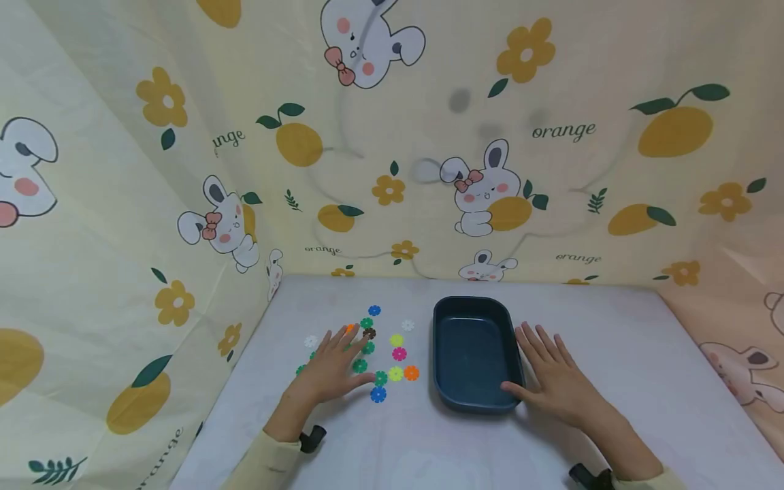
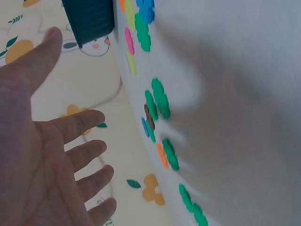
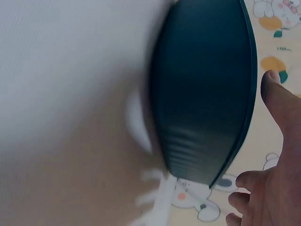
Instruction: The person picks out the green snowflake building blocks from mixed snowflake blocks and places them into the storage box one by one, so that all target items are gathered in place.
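My left hand (image 1: 331,367) hovers over a scatter of small flower-shaped plastic discs, fingers spread and nothing held. Its palm and several fingers (image 2: 89,155) show in the left wrist view, apart from the discs. Near its thumb lie a green disc (image 1: 380,378) and a blue disc (image 1: 378,395). A dark blue rectangular dish (image 1: 478,354) stands right of the discs with nothing inside. My right hand (image 1: 557,384) is at the dish's right side, fingers straight, thumb over the near right rim. The right wrist view shows the dish's outer wall (image 3: 202,89) beside that hand.
Further discs lie about, among them an orange disc (image 1: 412,373), a pink disc (image 1: 399,354) and a white disc (image 1: 407,325). All rest on a white table (image 1: 404,442). A printed cloth (image 1: 392,224) hangs behind the table and along both sides.
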`<state>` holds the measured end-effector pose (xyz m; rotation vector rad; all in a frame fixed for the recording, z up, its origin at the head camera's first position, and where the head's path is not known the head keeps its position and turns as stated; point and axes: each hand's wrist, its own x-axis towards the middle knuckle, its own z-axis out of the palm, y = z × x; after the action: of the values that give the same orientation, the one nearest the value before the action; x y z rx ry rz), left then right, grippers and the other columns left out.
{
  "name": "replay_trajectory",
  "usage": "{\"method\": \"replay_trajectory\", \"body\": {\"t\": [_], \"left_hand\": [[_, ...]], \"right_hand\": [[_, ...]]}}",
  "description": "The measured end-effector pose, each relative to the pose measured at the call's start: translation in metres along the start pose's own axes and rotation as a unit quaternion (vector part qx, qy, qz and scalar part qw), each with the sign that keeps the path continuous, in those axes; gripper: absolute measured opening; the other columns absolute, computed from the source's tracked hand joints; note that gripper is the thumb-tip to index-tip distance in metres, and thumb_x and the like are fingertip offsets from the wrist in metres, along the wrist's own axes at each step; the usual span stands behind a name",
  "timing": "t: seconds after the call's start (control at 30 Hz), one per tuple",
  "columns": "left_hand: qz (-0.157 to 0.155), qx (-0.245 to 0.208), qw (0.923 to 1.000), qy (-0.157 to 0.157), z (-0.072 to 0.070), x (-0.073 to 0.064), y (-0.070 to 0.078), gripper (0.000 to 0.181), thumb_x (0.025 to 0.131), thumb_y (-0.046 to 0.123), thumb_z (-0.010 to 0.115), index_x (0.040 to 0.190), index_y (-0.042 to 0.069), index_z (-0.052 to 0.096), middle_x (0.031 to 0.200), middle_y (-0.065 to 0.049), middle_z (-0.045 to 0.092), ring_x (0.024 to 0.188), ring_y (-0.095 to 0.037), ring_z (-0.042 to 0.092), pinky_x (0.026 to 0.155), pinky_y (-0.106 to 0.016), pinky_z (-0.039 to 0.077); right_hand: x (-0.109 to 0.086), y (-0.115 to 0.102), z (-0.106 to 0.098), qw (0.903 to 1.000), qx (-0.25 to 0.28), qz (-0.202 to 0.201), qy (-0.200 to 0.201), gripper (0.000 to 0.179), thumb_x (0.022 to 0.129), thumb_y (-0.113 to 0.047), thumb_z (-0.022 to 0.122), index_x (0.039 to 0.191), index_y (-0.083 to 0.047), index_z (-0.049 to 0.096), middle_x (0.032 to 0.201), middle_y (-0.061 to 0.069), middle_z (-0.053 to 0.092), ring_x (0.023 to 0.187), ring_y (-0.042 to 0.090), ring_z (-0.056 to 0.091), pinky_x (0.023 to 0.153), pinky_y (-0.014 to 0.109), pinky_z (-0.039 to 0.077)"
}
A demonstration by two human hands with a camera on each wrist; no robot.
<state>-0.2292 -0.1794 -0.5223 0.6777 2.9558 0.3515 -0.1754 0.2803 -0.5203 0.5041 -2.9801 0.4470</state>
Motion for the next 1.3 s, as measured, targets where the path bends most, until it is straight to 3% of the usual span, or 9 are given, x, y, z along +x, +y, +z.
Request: {"method": "replay_trajectory", "body": {"t": [0.13,0.47,0.87,1.3], "left_hand": [[0.016,-0.005,0.9998,-0.014,0.005,0.005,0.004,0.078,0.1,0.057,0.071,0.162,0.016,0.048,0.175,-0.011,0.031,0.161,-0.035,0.029,0.13,-0.058,0.018],[0.039,0.009,0.9992,-0.008,0.018,0.013,0.013,0.055,0.097,0.041,0.081,0.145,0.018,0.067,0.152,-0.008,0.06,0.142,-0.03,0.055,0.115,-0.048,0.048],[0.033,0.032,0.9989,0.005,0.026,0.016,0.02,0.033,0.091,0.035,0.088,0.12,0.023,0.077,0.134,-0.001,0.068,0.126,-0.024,0.062,0.11,-0.043,0.052],[0.032,0.018,0.9988,-0.032,0.019,0.022,0.024,0.031,0.09,0.031,0.09,0.114,0.018,0.074,0.124,-0.001,0.067,0.117,-0.022,0.06,0.107,-0.04,0.053]], "right_hand": [[0.001,-0.007,0.004,0.9999,0.012,-0.005,-0.005,0.114,0.095,-0.073,0.065,0.17,-0.002,0.019,0.179,0.017,0.012,0.166,0.036,0.003,0.129,0.039,-0.015],[0.004,-0.018,0.012,0.9996,0.025,-0.002,-0.012,0.12,0.092,-0.074,0.068,0.168,0.005,0.02,0.177,0.023,0.016,0.163,0.043,0.015,0.13,0.059,0.016],[0.004,-0.021,0.018,0.9998,0.018,0.003,-0.01,0.123,0.09,-0.074,0.069,0.167,0.007,0.018,0.177,0.025,0.012,0.164,0.043,0.012,0.129,0.06,0.019],[0.003,-0.026,0.017,0.9999,0.014,0.005,-0.007,0.125,0.088,-0.076,0.07,0.166,0.008,0.02,0.176,0.026,0.014,0.163,0.043,0.014,0.129,0.062,0.02]]}}
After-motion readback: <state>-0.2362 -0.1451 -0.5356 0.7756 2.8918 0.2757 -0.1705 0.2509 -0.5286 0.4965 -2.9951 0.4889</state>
